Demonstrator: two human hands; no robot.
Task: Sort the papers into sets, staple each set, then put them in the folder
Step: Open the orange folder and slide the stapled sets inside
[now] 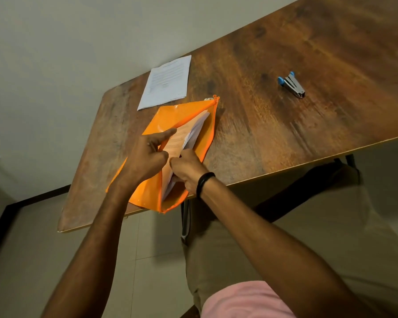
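Fingers first: the left hand (147, 154) has its forefinger (168, 133) laid straight along the top flap of the orange zip folder (170, 115), and the thumb and the other fingers look pinched on that flap's edge, propping the mouth open. The right hand (189, 168) is curled tight on the near end of the stack of papers (193, 131), which sits partly inside the folder's mouth.

What worries me is that the sheets fan apart at the far end. A hard push could snag a corner on the zip track or buckle the stack. The folder's near corner also hangs off the front edge of the worktop (285, 125), so if the left hand lets go, a shove might tip or slide it towards the lap.

As for room, another set of papers (167, 82) lies just beyond the folder, close to the worktop's far left corner, with little slack there. To the right there's open wood, with the blue stapler (292, 83) well apart. That's the side I'd shift the folder to.
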